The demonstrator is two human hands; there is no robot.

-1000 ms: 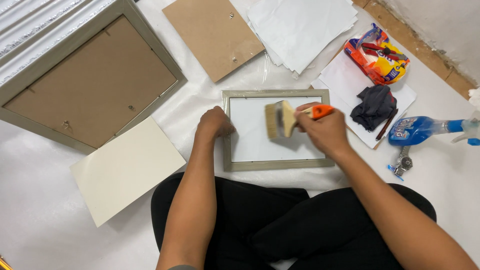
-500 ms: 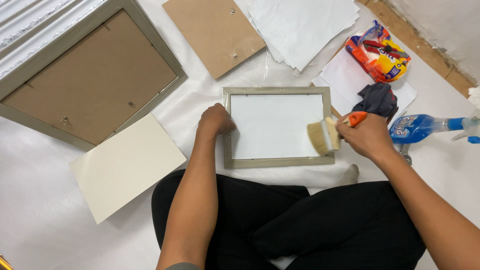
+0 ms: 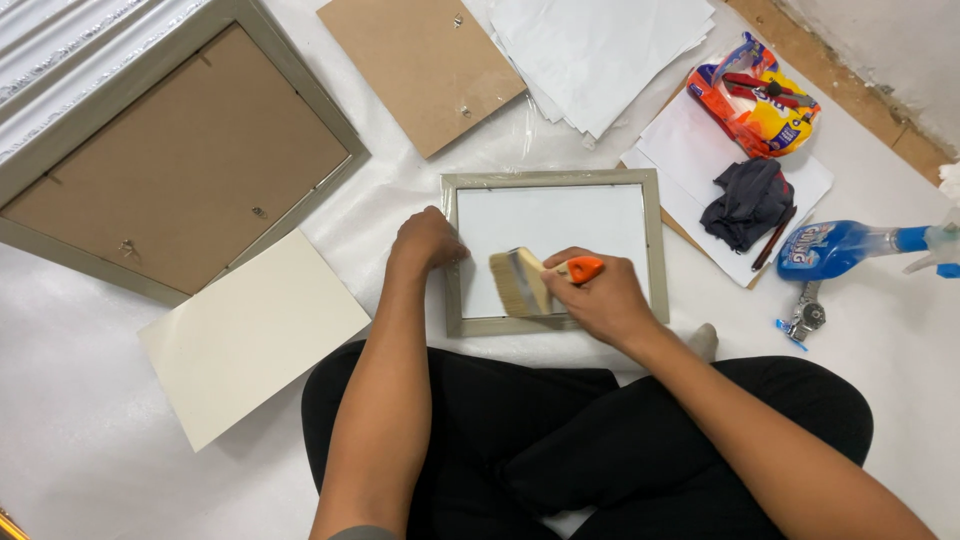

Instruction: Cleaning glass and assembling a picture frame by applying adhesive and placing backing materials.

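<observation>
A small grey picture frame (image 3: 652,235) lies flat on the white sheet in front of my crossed legs, its white pane facing up. My left hand (image 3: 425,242) rests on the frame's left edge, fingers curled on it. My right hand (image 3: 600,297) grips a flat paintbrush (image 3: 520,282) by its orange handle. The pale bristles lie on the lower left part of the pane.
A large frame (image 3: 175,160) lies back-up at the left, with a cream card (image 3: 250,335) below it. A brown backing board (image 3: 420,65) and white sheets (image 3: 600,50) lie behind. A dark cloth (image 3: 745,203), an orange packet (image 3: 765,100) and a blue spray bottle (image 3: 850,248) sit at the right.
The brush swept from the pane's middle to the frame's right edge, then back left to the lower left of the pane. My left hand stayed on the frame's left edge.
</observation>
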